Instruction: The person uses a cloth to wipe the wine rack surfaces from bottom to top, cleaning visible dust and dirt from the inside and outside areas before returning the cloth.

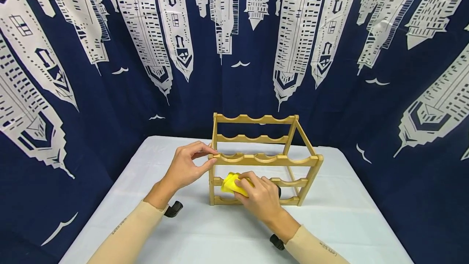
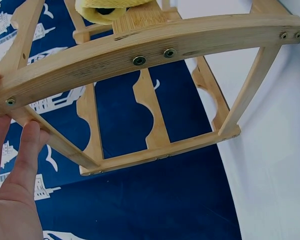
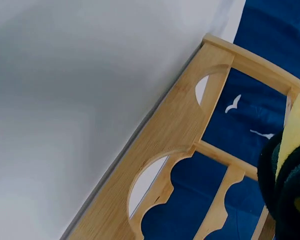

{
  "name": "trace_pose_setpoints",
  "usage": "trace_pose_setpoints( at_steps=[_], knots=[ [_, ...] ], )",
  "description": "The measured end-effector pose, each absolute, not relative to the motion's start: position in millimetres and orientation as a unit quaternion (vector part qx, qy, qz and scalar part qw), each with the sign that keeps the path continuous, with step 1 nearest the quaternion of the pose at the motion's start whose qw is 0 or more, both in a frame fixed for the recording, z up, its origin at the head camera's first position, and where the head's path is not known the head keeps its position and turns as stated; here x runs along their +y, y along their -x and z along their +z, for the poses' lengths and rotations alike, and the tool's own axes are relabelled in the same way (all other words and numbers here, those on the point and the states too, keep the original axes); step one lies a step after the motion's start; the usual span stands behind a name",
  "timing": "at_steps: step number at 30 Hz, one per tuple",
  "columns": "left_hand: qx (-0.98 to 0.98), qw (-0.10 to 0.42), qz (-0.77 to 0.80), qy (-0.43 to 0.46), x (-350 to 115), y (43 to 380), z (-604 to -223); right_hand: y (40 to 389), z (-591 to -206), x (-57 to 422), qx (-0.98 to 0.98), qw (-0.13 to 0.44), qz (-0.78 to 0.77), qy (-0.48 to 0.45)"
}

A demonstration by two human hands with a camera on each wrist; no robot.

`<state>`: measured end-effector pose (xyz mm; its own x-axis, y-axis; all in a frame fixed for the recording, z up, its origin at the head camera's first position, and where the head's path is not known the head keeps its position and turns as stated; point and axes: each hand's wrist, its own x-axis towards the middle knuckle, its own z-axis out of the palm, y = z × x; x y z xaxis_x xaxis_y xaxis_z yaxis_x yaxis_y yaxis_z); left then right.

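Observation:
A wooden wine rack [image 1: 256,159] with scalloped rails stands upright on the table. My left hand [image 1: 188,166] pinches its front upper left corner between thumb and fingers; in the left wrist view those fingers [image 2: 27,155] lie against the end of the wood. My right hand [image 1: 259,195] grips a bunched yellow cloth [image 1: 231,183] against the rack's middle front rail. Dark folds of the cloth [image 3: 297,132] show beside the yellow ones in the right wrist view, where the right hand is out of sight.
The rack stands on a white-covered table [image 1: 205,235]. Behind and around it hangs a navy curtain [image 1: 227,93] printed with white buildings and birds. Black wrist-worn devices [image 1: 173,209] sit under both wrists.

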<state>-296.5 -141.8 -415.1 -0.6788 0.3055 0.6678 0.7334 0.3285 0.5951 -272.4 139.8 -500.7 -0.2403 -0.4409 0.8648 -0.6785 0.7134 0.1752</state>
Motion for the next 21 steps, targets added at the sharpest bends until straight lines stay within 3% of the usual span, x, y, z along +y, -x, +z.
trace_pose_setpoints(
  at_steps=[21],
  knots=[
    [-0.779, 0.226, -0.485, 0.327, -142.0, 297.8, -416.7, 272.6, -506.7, 189.7, -0.776, 0.489, 0.206, -0.343]
  ],
)
